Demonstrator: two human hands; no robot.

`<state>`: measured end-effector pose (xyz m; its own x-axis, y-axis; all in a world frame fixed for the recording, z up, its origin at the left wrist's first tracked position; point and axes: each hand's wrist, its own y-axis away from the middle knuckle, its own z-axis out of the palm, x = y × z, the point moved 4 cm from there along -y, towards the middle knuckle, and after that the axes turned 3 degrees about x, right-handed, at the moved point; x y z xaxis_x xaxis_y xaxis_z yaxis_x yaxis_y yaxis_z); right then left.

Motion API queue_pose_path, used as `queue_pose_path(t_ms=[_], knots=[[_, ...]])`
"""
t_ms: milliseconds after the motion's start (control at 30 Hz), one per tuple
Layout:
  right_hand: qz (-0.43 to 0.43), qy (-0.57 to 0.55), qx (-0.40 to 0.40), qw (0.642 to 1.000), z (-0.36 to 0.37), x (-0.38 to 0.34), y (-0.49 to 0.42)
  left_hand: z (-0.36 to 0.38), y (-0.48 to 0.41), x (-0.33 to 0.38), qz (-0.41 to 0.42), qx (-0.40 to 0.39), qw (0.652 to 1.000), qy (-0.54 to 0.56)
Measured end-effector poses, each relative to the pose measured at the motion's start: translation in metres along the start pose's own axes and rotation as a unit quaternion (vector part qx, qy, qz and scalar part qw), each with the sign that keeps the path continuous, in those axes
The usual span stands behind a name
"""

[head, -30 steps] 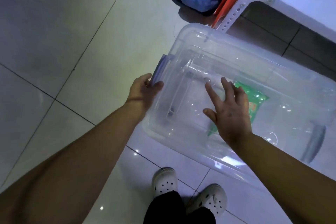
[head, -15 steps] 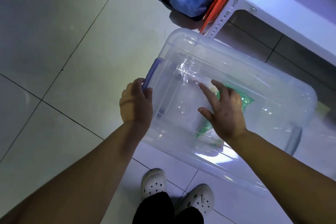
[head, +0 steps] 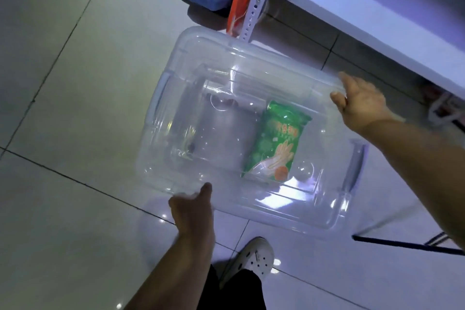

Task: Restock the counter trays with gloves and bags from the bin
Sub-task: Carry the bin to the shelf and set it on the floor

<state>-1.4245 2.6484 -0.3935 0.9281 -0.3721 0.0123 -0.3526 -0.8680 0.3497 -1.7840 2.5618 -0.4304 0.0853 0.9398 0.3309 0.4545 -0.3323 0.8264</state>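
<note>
With my left hand (head: 192,211) gripping the clear bin's (head: 241,63) near edge at lower centre, my right hand (head: 361,103) is clamped on its far rim at right. Green glove pack (head: 276,141) lies inside, right of centre. White shelf post (head: 254,0) stands above.

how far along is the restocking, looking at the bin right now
Early stage. Done: nothing visibly restocked; no counter trays are in view. In hand: the left hand and right hand grip opposite edges of the clear plastic bin, which sits over the tiled floor with its lid on. Left: open it, take out the green glove packet seen inside, and fill the trays. No bags are visible.
</note>
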Motion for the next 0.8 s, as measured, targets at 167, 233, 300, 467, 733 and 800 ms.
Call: queue_pose_path(t_ms=[167,233,300,467,733,800], knots=[[0.026,-0.011,-0.053,0.998,0.007,0.015,0.004,0.011,0.012,-0.017,-0.013,-0.023,1.000,-0.013],[0.053,-0.044,-0.071,0.995,0.010,0.026,0.021,-0.001,0.017,-0.013,0.033,-0.024,0.999,-0.032],[0.098,-0.105,-0.081,0.986,0.010,0.036,0.045,-0.014,0.024,-0.004,0.070,-0.016,0.995,-0.064],[0.239,-0.283,-0.105,0.923,-0.009,0.070,0.123,-0.040,0.073,0.026,0.120,-0.003,0.985,-0.126],[0.363,-0.422,-0.044,0.830,-0.093,0.113,0.256,-0.061,0.190,0.093,0.225,-0.035,0.955,-0.188],[0.376,-0.428,-0.027,0.822,-0.117,0.122,0.275,-0.060,0.219,0.115,0.258,-0.040,0.941,-0.214]])
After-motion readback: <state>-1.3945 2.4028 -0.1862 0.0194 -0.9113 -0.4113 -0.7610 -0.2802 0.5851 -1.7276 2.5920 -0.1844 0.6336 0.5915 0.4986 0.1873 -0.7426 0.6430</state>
